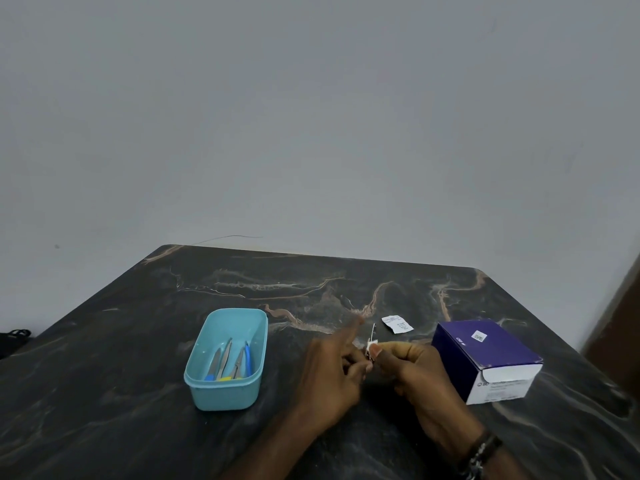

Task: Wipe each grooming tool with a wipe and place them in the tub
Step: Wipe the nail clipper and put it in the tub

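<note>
Right hand: the right hand [410, 367] has thumb and fingers curled in a pinch round a small white wipe [373, 347], which is folded against a thin metal tool.
Left hand: the left hand [334, 370] meets the right one at the middle of the table; its lower fingers are curled in toward the same tool, while its forefinger points up and away. Whether those curled fingers truly clamp the tool is hidden behind the knuckles.
Grooming tool in hand: a slim metal grooming tool [373, 331] stands nearly upright between the two hands, its tip poking above the wipe; its kind is too small to make out.
Tub: a light blue plastic tub [227, 393] sits on the table to the left of the hands, apart from them.
Tools in tub: several metal grooming tools [230, 362] lie inside the tub, leaning lengthways, with blue and yellow ends toward the near wall.
Wrapper: a torn white wipe wrapper [396, 323] lies flat just beyond the hands, between them and the box.
Box: a purple and white cardboard box [485, 358] rests to the right of the right hand, close by but not touching.
Table: a dark marble-patterned table [138, 341] carries everything, set against a plain grey wall [311, 116].
Wrist: a dark beaded bracelet [479, 452] circles the right wrist.
</note>
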`<action>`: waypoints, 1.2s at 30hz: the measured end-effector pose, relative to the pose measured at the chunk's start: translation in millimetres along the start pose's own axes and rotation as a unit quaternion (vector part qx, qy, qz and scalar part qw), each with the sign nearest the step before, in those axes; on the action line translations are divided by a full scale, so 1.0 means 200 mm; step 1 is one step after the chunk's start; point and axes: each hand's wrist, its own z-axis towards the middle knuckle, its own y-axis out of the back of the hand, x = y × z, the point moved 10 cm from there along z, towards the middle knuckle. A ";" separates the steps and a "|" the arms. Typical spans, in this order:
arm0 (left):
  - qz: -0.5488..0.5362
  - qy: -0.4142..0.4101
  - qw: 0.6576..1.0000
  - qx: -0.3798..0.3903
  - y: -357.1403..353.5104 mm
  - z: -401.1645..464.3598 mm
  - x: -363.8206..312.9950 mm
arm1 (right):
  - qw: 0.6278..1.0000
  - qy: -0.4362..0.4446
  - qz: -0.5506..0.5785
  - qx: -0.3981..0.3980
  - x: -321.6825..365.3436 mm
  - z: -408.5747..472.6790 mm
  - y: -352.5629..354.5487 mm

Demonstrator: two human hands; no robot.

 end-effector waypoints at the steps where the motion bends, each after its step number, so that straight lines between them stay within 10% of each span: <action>1: 0.050 -0.020 0.999 0.003 -0.01 -0.01 -0.02 | 1.000 0.007 -0.009 -0.001 0.00 0.00 0.00; 7: 0.250 -0.056 0.966 0.039 -0.05 -0.05 -0.07 | 0.996 0.058 -0.059 -0.033 0.04 -0.01 0.01; 24: 0.178 -0.075 0.981 0.026 -0.05 -0.05 -0.13 | 0.994 0.047 -0.037 -0.088 0.04 0.00 0.07; 36: -0.188 0.056 0.980 -0.037 -0.01 -0.01 0.00 | 0.989 0.000 0.088 -0.120 -0.03 0.03 0.15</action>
